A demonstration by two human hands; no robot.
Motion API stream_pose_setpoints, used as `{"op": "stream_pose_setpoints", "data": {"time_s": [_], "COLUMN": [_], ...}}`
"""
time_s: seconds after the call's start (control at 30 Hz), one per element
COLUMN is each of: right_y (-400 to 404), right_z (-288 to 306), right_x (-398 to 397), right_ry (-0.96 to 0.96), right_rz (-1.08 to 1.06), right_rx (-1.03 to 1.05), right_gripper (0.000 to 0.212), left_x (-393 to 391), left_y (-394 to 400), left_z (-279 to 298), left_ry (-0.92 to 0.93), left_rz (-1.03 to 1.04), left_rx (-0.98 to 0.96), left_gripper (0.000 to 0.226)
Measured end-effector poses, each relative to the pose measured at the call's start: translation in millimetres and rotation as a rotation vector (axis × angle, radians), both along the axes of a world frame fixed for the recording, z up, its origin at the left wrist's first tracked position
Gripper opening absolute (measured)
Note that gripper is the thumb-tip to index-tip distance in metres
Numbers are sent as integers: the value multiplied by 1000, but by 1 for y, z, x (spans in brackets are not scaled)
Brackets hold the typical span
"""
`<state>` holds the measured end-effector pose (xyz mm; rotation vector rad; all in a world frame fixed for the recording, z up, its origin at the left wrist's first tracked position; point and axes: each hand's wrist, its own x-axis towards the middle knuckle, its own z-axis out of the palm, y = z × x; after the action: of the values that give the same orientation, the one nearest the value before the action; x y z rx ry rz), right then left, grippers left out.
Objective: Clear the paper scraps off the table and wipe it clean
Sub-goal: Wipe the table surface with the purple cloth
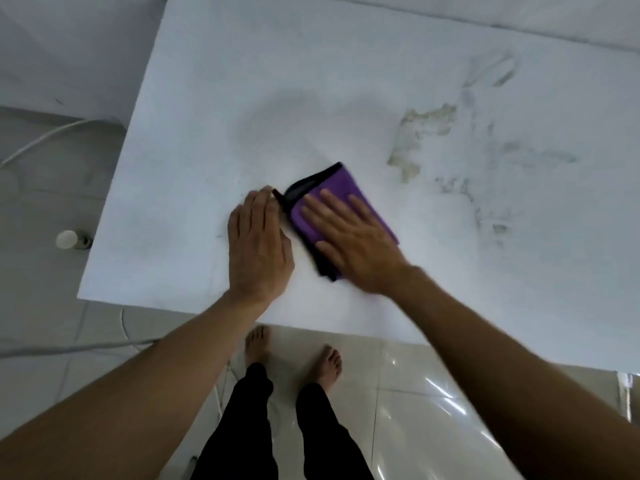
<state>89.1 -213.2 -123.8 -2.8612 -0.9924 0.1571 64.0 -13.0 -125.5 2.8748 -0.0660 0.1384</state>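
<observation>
A folded purple cloth [341, 188] with a black edge lies on the white table [214, 98], near its front left part. My right hand [349, 240] lies flat on the cloth with straight fingers, pressing it down. My left hand [258, 244] rests flat on the bare tabletop just left of the cloth, its fingertips close to the cloth's black corner. No paper scraps show on the table.
Brownish and grey stains [420, 136] mark the tabletop to the right of the cloth. A small white-capped item [71, 240] stands on the tiled floor at the left. Cables [45, 136] run over the floor. My bare feet [294, 355] stand at the table's front edge.
</observation>
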Motion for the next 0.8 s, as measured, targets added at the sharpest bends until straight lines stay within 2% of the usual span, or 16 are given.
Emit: {"op": "stream_pose_setpoints", "data": {"time_s": [0.03, 0.1, 0.17, 0.2, 0.27, 0.33, 0.43, 0.53, 0.6, 0.7, 0.8], "right_y": [-22, -62, -78, -74, -44, -5, 41, 34, 4, -55, -75], "right_z": [-3, -8, -7, -7, -8, -10, -7, -4, -10, -13, -12], "right_x": [17, 39, 39, 32, 15, 10, 35, 81, 109, 127, 116], "right_ry": [-32, -58, -41, -55, -124, -136, -80, -75, -93, -88, -30], "right_rz": [-88, -427, -764, -858, -878, -784, -471, -214, -297, -654, -857], "right_rx": [-9, -4, -10, -19, -22, 29, 76, 39, 28, 34, -2], "right_gripper": [56, 59, 63, 63, 62, 60, 57, 57, 56, 59, 62], "left_x": [11, 41, 72, 86, 111, 129, 155, 182, 204, 227, 233], "left_y": [-2, -5, -5, -5, -4, 2, 11, 11, 2, -13, -15], "left_z": [3, 9, 11, 11, 11, 10, 5, -1, 0, -2, -12], "left_ry": [-10, -31, -54, -67, -82, -85, -75, -76, -69, -52, -81], "left_rz": [2, -5, -38, -68, -123, -148, -193, -238, -231, -232, -243], "left_rx": [9, 1, 0, 0, 1, -1, -21, -38, -53, -80, -119], "left_gripper": [48, 41, 42, 42, 43, 44, 46, 50, 50, 49, 51]}}
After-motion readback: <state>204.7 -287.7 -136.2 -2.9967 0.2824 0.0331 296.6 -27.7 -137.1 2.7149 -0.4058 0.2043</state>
